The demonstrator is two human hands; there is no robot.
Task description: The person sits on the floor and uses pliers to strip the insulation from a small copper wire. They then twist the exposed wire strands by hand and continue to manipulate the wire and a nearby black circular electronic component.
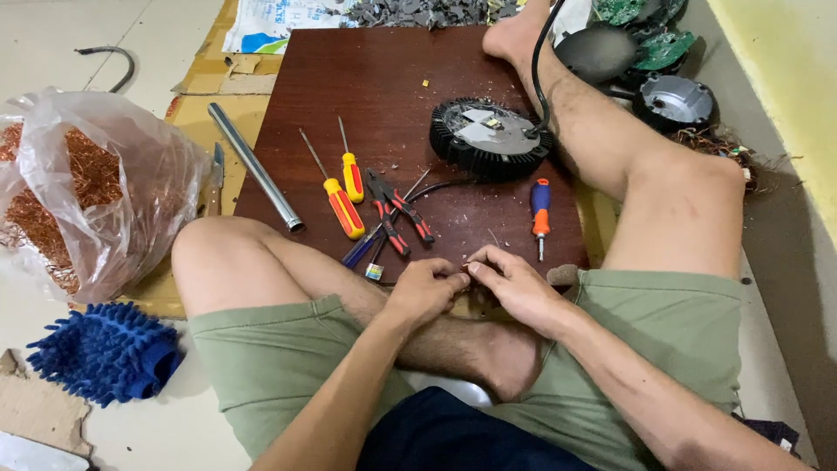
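Pale floor tiles carry flattened cardboard and a dark reddish-brown board [384, 78], smooth and glossy, lying just ahead of both hands. Far left of the hands sits a crinkled clear plastic bag [96, 187] stuffed with tangled copper wire, and below it a shaggy blue mitt [100, 349]. Beyond the board's far left corner lies a white printed sack [270, 22] with a blue patch. A shiny metal tube [253, 166] slants across the board's left edge. Ahead of the left hand lie two yellow-and-red screwdrivers [344, 196], tips pointing away, and red-and-black pliers [397, 214].

Left hand [425, 288] and right hand [514, 283] meet fingertip to fingertip at the board's near edge, both curled shut and pinching one tiny part [464, 267] between them; it is too small to tell its shape or long axis. Ahead of the right hand lies a blue-and-orange screwdriver [540, 214], tip pointing toward the hands. Further ahead rests a round black ribbed housing [488, 139] with a grey plate on top and a black cable. Far right, green circuit boards [663, 39] and round shells are heaped by a yellow wall
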